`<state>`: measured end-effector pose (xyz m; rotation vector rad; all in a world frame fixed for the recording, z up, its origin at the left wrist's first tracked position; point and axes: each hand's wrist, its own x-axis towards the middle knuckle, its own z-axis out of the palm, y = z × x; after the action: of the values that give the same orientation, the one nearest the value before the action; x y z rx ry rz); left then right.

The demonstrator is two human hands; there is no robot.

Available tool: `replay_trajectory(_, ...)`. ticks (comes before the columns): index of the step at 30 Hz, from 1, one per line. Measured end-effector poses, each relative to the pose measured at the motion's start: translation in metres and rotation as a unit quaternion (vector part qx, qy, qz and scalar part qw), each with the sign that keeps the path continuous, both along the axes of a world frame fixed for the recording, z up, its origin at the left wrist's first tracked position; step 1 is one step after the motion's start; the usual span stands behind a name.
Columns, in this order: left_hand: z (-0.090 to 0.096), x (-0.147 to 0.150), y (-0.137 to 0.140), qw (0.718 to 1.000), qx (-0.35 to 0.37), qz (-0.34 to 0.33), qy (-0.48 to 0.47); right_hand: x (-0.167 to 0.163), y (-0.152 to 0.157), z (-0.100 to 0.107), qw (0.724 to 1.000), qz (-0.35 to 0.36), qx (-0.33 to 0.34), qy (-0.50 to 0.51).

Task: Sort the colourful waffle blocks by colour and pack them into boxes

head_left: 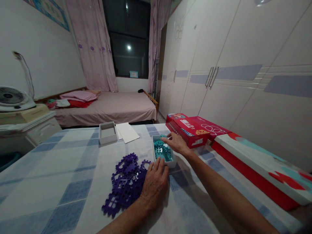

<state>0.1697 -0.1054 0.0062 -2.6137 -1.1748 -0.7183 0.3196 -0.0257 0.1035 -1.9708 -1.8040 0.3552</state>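
Observation:
A small white box [172,164] on the table holds a heap of teal plastic building pieces [162,152]. My left hand [154,183] rests with its fingers stretched out over the box's near edge, holding nothing that I can see. At the far right corner of the box, my right hand [177,143] has its thumb and fingertips closed on a teal piece [162,136], partly hidden by the fingers. Left of my left hand lies a loose pile of purple interlocking plastic pieces [128,182], which the hand partly covers.
An open grey-white box [107,134] and white cards [128,132] lie farther back on the checked tablecloth [73,172]. Red boxes [190,128] and a long red-and-white box [258,165] line the right side. Beyond are a bed [122,105], wardrobe [219,48] and fan [14,97].

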Motion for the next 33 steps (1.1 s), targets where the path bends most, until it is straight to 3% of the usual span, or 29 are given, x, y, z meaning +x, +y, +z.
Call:
replay_trajectory(3, -0.001, 0.001, 0.000, 1.000, -0.001, 0.000, 0.000, -0.006, 0.006, -0.009, 0.997, -0.015, 0.018, -0.074)
replay_trajectory(9, 0.002, 0.001, -0.002, 1.000, -0.009, -0.002, 0.003, 0.000, 0.011, -0.028, 0.987, 0.072, 0.053, -0.135)
replay_trajectory(16, 0.000, 0.001, -0.001, 1.000, 0.002, -0.004, 0.006, -0.008, 0.014, -0.018, 0.980, 0.077, 0.062, -0.170)
replay_trajectory(19, -0.002, 0.001, 0.001, 1.000, -0.004, -0.011, 0.017, -0.030, 0.020, -0.006, 0.977, 0.106, 0.061, -0.173)
replay_trajectory(24, -0.007, 0.005, 0.003, 1.000, -0.017, -0.012, -0.003, -0.093, 0.055, 0.002, 0.973, 0.171, -0.002, -0.155)
replay_trajectory(28, -0.015, 0.009, 0.005, 0.996, -0.057, -0.014, -0.065, -0.143, 0.090, -0.011, 0.975, 0.151, -0.063, -0.151)
replay_trajectory(33, -0.020, 0.019, 0.025, 0.989, -0.108, 0.003, -0.105, -0.179, 0.112, -0.043, 0.980, 0.096, -0.073, -0.161)
